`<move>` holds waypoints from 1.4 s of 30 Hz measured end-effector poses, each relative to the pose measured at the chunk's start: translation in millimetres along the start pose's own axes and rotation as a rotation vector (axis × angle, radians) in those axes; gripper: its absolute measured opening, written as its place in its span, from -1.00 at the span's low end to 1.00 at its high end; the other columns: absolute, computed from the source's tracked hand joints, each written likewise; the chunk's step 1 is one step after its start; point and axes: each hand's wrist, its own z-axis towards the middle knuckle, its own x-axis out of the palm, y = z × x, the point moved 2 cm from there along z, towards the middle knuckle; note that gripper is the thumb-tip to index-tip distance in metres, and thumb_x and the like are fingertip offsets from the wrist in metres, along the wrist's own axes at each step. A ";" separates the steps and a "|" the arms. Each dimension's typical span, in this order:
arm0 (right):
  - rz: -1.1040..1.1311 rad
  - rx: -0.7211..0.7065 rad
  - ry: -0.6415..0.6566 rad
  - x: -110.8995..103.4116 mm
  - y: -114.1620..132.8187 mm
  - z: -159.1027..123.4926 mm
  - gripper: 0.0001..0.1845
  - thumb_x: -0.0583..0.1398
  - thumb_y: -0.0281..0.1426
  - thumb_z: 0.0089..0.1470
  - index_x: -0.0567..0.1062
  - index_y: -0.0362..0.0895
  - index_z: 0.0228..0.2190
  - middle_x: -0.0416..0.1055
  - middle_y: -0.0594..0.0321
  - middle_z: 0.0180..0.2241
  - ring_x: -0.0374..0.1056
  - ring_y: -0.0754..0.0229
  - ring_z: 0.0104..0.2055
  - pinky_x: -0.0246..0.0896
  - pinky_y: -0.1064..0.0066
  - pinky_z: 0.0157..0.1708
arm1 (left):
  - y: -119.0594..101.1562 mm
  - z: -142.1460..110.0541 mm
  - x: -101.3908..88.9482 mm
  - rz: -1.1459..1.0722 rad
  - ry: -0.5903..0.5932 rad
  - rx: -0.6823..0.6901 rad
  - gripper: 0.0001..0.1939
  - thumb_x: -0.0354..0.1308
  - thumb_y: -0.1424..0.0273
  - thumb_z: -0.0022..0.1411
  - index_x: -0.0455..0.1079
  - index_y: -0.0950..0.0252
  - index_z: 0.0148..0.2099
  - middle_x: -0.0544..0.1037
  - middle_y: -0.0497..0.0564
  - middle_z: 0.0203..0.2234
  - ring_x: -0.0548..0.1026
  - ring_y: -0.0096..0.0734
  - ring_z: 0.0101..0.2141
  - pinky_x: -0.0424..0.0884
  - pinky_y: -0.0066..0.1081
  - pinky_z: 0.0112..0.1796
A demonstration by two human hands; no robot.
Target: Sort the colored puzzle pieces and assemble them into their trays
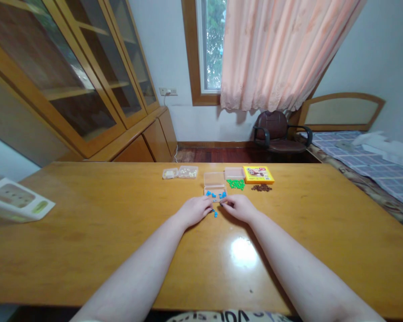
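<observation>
Blue pieces (216, 214) are seen inside the open box (214, 180) and just in front of it, these nearer the left hand (196, 210); that hand is angled inward at the box's front left, the right hand (239, 208) at its front right; fingers are curled, whether gripping cannot be told.

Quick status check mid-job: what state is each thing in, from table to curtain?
Clear box: lid open, blue pieces inside.
Blue pieces: some in the box, some on the table.
Green pieces: loose on the table.
Brown pieces: piled on the table.
Yellow box: lying flat.
Pale pieces: in containers.
Curtain: partly across the window.
</observation>
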 end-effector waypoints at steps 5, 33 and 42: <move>-0.015 -0.085 0.114 1.4 11.6 -1.4 -0.78 0.13 -0.33 0.07 0.57 -0.03 -0.30 0.51 0.29 -0.48 0.34 0.29 -0.47 0.09 0.51 -0.44 | 4.5 0.6 3.3 -0.017 -0.042 -0.014 -0.83 -0.02 0.34 0.28 0.37 0.22 -0.16 0.47 0.00 -0.26 0.44 -0.39 -0.25 0.34 -0.44 -0.23; -0.071 -0.093 0.163 3.4 13.4 0.9 -0.86 0.17 -0.36 0.05 0.56 -0.06 -0.39 0.52 0.25 -0.43 0.38 0.25 -0.41 0.12 0.50 -0.42 | -9.5 -1.2 -1.1 -0.091 0.075 0.108 -0.87 0.12 0.30 0.18 0.40 0.19 -0.23 0.45 -0.05 -0.31 0.42 -0.41 -0.29 0.30 -0.48 -0.27; 0.012 0.102 -0.299 -6.0 -6.3 2.5 -0.78 0.13 -0.29 0.10 0.55 -0.11 -0.33 0.52 0.18 -0.40 0.38 0.21 -0.37 0.22 0.44 -0.33 | -7.4 -2.4 -3.4 -0.114 0.070 0.105 -0.80 0.03 0.39 0.23 0.40 0.15 -0.11 0.45 -0.03 -0.22 0.42 -0.41 -0.22 0.31 -0.47 -0.18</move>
